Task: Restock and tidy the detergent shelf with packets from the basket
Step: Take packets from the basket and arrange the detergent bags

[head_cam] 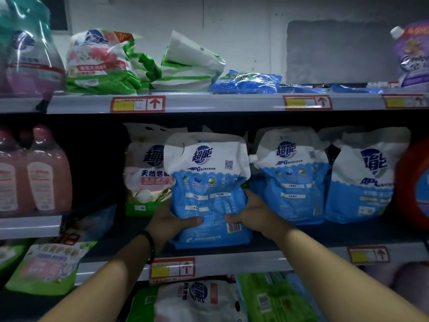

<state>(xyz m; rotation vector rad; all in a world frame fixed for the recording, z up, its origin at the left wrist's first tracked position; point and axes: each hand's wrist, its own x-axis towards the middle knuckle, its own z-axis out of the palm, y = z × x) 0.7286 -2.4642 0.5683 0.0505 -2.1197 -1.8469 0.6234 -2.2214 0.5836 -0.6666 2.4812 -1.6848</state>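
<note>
Both hands (216,219) grip the blue packet (207,189) upright, thumbs in front.

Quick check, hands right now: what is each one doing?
Left hand: closed on the blue and white detergent pouch, lower left.
Right hand: closed on the same pouch, lower right.

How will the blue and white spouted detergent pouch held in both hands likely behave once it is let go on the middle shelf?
The blue and white spouted detergent pouch looks soft, dented under the left hand and right hand, so it probably sags. Its glossy film may be slippery. Identical blue and white pouches alongside stand upright, so it will likely stay up.
</note>
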